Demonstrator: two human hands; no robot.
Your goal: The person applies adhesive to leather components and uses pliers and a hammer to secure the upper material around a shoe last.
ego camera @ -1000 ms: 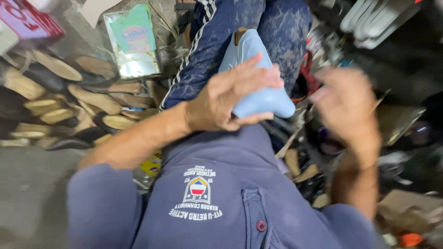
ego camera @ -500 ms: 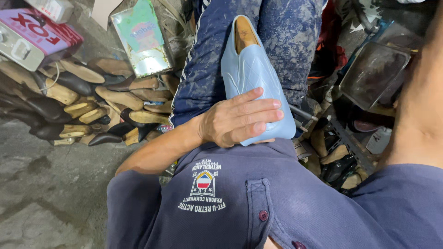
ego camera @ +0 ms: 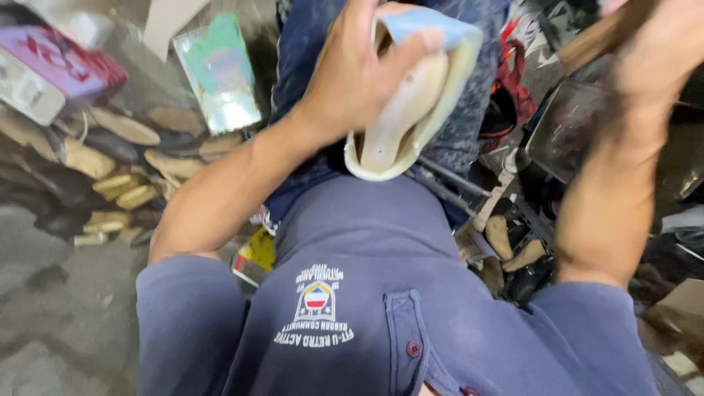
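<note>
I've lifted the shoe (ego camera: pixel 411 95) off my lap and turned it sole-up; a moment ago it lay upper-side up under my left hand (ego camera: pixel 359 73). Those fingers now grip its edge, so the sole is exposed for work. My right hand (ego camera: pixel 653 51) is blurred, seemingly closed on a wooden handle (ego camera: pixel 587 45). Soles (ego camera: pixel 110 161) litter the grey floor (ego camera: pixel 51 315) left; clutter crowds the right.

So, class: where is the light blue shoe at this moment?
In the head view, the light blue shoe sits top centre, sole turned up, gripped by the left hand over the person's lap, with the blurred right hand beside it.
</note>
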